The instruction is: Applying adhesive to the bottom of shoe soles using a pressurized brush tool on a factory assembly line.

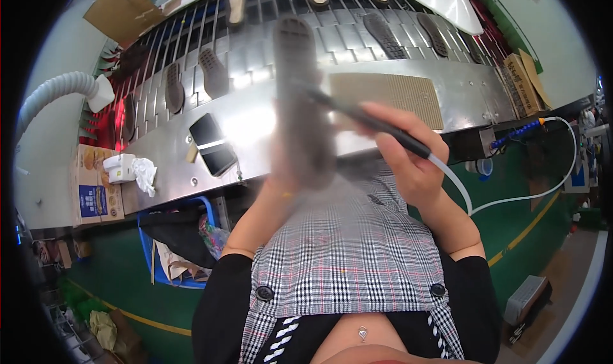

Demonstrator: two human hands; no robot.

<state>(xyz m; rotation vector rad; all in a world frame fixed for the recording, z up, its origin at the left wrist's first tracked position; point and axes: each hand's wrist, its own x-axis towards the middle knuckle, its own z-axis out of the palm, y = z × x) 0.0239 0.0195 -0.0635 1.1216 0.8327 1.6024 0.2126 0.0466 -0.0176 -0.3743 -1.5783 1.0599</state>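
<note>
My left hand (276, 163), partly hidden and smeared by motion, holds up a dark grey-brown shoe sole (305, 118) in front of my apron. The sole stands lengthwise, toe end away from me, above the front edge of the metal bench. My right hand (412, 150) is closed around a black pen-shaped tool (377, 121) with a white hose (456, 180) running from its rear end. The tool's tip points left and reaches the sole's middle; whether it touches cannot be made out.
Several soles, such as a dark sole (174, 88), lie on a slatted conveyor (249, 48) beyond the bench. On the metal ledge lie a phone-like black device (212, 144) and a ribbed cardboard sheet (399, 96). Tissues (144, 174) and a carton (96, 198) stand left; a blue basket (148, 249) sits below.
</note>
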